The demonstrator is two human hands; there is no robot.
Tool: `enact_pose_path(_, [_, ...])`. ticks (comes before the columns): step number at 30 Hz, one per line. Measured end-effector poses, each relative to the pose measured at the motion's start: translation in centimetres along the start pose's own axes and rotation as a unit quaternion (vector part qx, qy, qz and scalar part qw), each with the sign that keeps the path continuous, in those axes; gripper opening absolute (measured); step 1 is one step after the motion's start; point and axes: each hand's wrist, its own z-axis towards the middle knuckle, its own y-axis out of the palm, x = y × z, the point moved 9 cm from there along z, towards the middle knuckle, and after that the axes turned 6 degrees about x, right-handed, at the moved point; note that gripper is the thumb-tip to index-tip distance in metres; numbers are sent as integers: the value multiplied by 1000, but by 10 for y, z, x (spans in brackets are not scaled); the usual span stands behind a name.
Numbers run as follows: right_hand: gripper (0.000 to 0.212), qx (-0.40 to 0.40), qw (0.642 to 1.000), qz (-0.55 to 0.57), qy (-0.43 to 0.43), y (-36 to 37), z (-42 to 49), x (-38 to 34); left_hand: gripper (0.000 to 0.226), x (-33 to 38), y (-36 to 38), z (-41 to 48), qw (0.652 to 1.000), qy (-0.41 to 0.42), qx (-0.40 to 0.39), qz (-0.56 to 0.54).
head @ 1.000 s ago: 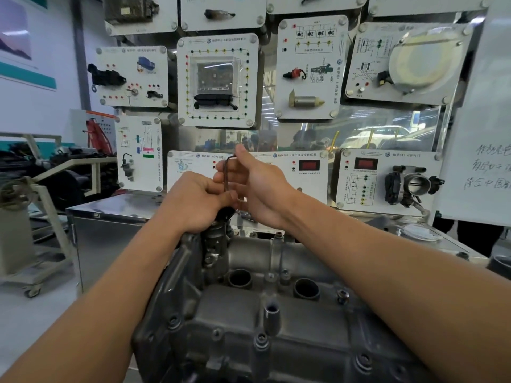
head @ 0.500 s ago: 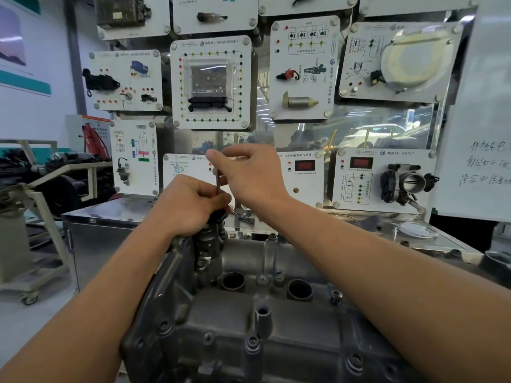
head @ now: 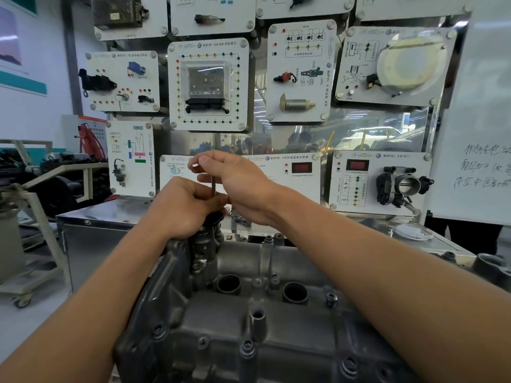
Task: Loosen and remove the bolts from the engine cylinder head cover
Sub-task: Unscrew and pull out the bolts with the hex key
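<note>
Grey cast metal, item: cylinder head cover (head: pixel 221 319), dull and rough-skinned, with ribs and raised bosses. It fills the lower middle of the view, and its near edge runs out of the frame.
Wells: two round wells (head: pixel 229 283), dark inside, set in a row that runs left to right.
Bolt, seated: one socket-head bolt (head: pixel 331 297) just right of the right-hand well, upright, its recess facing up. More fasteners sit in bosses along the near edge.
Tool: hex key (head: pixel 213 186), a thin dark steel rod. Its long axis is vertical, over the cover's far-left corner. The lower end is hidden behind fingers and the top is hidden in the other hand.
Left hand (head: pixel 182 207): fingers curled round the foot of the hex key, resting on a tall dark fitting at that corner.
Right hand (head: pixel 237 183): thumb and fingers pinch the top of the key, with the wrist raised above the cover.
Behind: panel board (head: pixel 208 84) of white plates carrying mounted components. A steel cabinet (head: pixel 94 230), brushed and boxy, stands beneath it.
Right edge: whiteboard (head: pixel 478 111) with handwriting.
</note>
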Motion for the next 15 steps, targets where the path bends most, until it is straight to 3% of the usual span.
enact_pose_path(3, [29, -17, 999, 40, 27, 1, 0, 4, 21, 0, 1, 1, 1000, -3, -3, -7])
enact_pose_path(5, [20, 26, 999, 24, 14, -6, 0, 5, 21, 2, 1, 0, 1000, 1, -3, -2])
enact_pose_path(7, [19, 117, 991, -39, -47, -20, -3, -4, 22, 4, 0, -1, 1000, 9, 1, 11])
enact_pose_path(10, [33, 228, 942, -184, -162, -32, -13, -26, 27, 5, -4, -2, 999, 7, 11, 36])
enact_pose_path(12, [36, 247, 912, -267, -191, -28, -19, -37, 41, 5, -5, -2, 999, -1, 12, 47])
enact_pose_path(15, [31, 254, 899, -301, -194, -25, -21, -40, 42, 3, -6, -2, 999, -6, 20, 49])
